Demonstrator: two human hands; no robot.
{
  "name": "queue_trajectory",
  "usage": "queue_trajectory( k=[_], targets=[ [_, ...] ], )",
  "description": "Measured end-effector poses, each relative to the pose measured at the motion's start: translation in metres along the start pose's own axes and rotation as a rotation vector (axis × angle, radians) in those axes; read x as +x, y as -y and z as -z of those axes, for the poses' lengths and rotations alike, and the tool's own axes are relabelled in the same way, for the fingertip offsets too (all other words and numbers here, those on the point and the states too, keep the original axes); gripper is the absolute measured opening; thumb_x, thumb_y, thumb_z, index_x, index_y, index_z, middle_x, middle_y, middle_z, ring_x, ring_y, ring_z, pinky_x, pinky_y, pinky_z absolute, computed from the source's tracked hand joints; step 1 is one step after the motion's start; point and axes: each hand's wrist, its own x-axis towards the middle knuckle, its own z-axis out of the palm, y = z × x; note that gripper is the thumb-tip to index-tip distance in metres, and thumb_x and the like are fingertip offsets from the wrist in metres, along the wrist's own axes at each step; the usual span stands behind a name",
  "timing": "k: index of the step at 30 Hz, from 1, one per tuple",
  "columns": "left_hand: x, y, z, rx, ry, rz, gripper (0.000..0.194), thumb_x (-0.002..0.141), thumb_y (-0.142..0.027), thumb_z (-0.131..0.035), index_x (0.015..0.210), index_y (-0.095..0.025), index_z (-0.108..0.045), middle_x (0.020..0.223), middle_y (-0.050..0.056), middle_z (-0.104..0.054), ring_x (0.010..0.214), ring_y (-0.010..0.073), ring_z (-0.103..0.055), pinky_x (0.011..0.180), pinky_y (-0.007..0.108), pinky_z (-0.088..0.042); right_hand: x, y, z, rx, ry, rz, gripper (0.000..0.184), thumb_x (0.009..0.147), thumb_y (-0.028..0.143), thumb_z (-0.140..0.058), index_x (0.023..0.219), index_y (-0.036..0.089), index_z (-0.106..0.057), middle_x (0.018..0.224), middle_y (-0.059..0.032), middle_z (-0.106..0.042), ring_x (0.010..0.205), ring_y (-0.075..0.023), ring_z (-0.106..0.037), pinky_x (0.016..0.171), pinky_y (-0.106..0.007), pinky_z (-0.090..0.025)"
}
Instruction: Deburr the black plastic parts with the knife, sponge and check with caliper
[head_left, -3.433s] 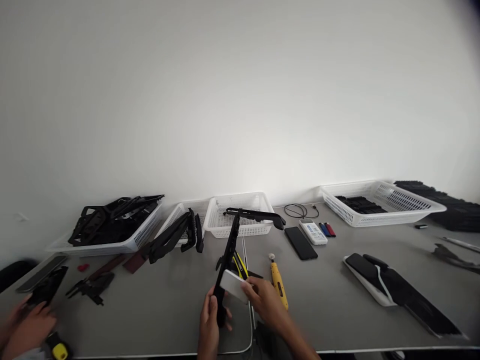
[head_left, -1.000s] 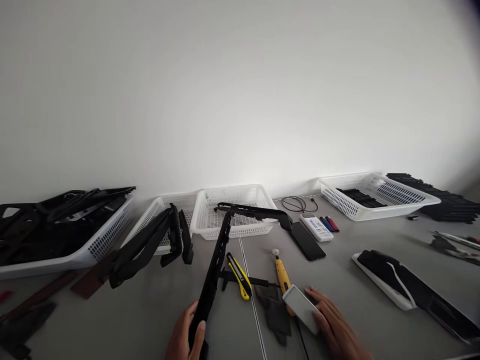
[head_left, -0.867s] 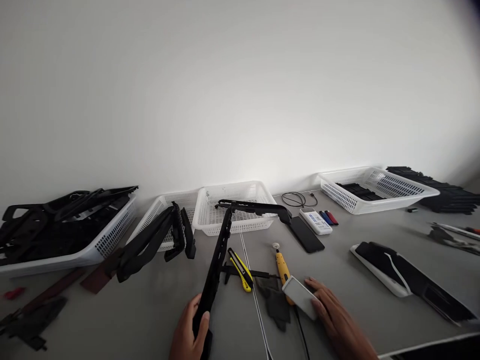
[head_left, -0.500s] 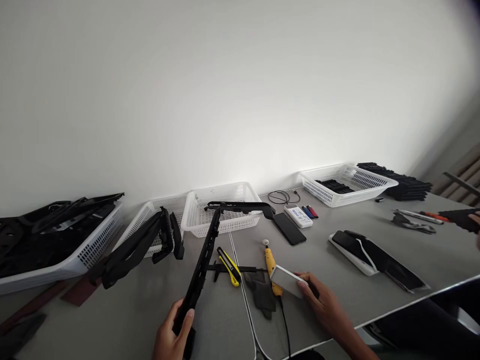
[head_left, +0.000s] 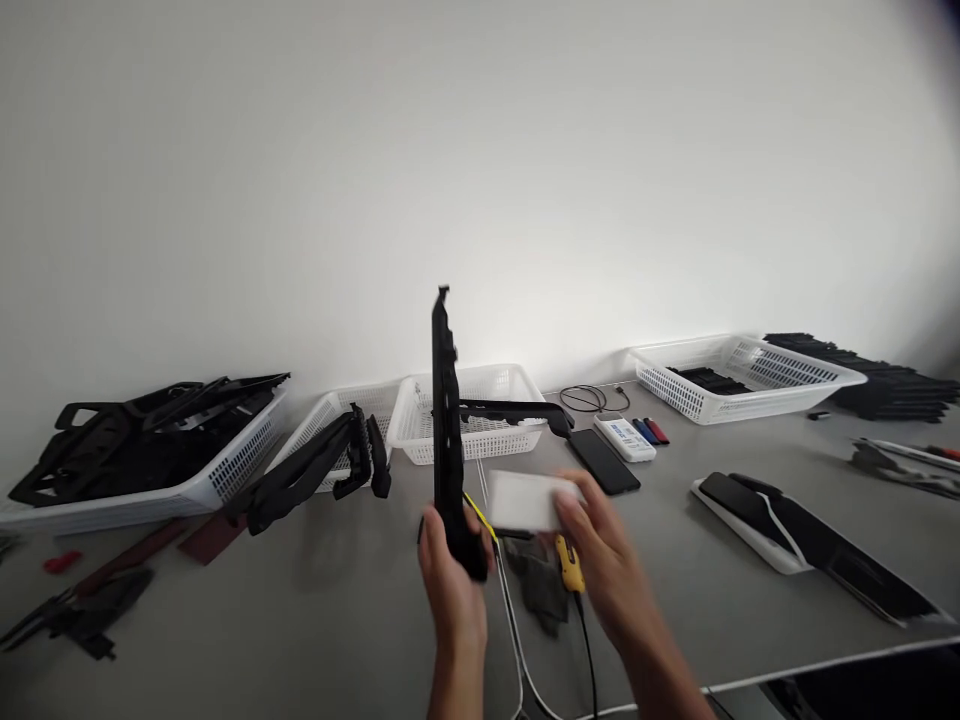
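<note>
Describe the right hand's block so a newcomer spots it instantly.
Start at the grey tabletop. Above its middle, the right hand holds a flat pale block. Unlike the blue-printed white device lying beyond, it shows no print.

Blue txt point(head_left: 619, 433) on white pack point(head_left: 640, 452) illegible, v. sm.

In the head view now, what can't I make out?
All head view:
Yellow object: mostly hidden by left hand.
Yellow tool: upper end behind white block or right hand.
White block: face blurred.
White device: print too small.
Orange item: cut by right edge.
</note>
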Motion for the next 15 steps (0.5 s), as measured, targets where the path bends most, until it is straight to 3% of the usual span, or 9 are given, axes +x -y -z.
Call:
queue_trajectory(
  k=[3,7,9,12,15],
  targets=[
    [0.019,-0.002,-0.032,-0.154,-0.069,-0.002,0.066,0.092,-0.086,-0.057,0.099,-0.023,-0.071,0.060,-0.003,-0.058,0.048,0.0145,-0.056,0.046,0.023,-0.045,0.020,0.022,-0.041,0.120,0.056,0.079,0.050,0.095,0.071,-0.069,0.116,0.025,-0.062,0.081,0.0007,-0.066,0.072,-0.0200,-0.062,0.066,-0.030,-0.054],
    [0.027,0.010,-0.027,-0.208,-0.276,0.040,0.074,0.102,-0.084,-0.033,0.117,-0.025,-0.073,0.082,0.004,-0.073,0.073,0.0226,-0.074,0.060,0.027,-0.055,0.012,-0.008,-0.046,0.165,0.101,0.011,0.045,0.096,0.066,-0.072,0.111,0.024,-0.065,0.086,-0.0012,-0.069,0.075,-0.0186,-0.062,0.068,-0.028,-0.055],
    [0.025,0.017,-0.019,-0.202,-0.299,0.022,0.074,0.101,-0.085,-0.034,0.114,-0.024,-0.074,0.088,0.006,-0.074,0.080,0.0241,-0.075,0.066,0.028,-0.056,0.003,-0.023,-0.041,0.147,0.080,-0.018,0.044,0.095,0.067,-0.072,0.105,0.024,-0.068,0.085,-0.0021,-0.069,0.075,-0.0191,-0.062,0.068,-0.029,-0.055],
    [0.020,0.022,-0.014,-0.181,-0.235,0.025,0.064,0.098,-0.082,-0.047,0.097,-0.023,-0.073,0.084,0.004,-0.071,0.071,0.0207,-0.069,0.063,0.027,-0.054,-0.002,-0.029,-0.038,0.142,0.045,-0.031,0.044,0.091,0.067,-0.074,0.099,0.023,-0.070,0.085,-0.0027,-0.069,0.077,-0.0201,-0.062,0.067,-0.029,-0.053],
    [0.020,0.019,-0.016,-0.199,-0.229,0.135,0.044,0.101,-0.062,-0.058,0.090,-0.021,-0.072,0.081,0.003,-0.070,0.065,0.0179,-0.066,0.060,0.025,-0.051,0.002,-0.029,-0.041,0.150,-0.099,-0.029,0.040,0.089,0.062,-0.076,0.092,0.023,-0.069,0.082,-0.0014,-0.067,0.074,-0.0191,-0.058,0.063,-0.028,-0.049]
  ],
)
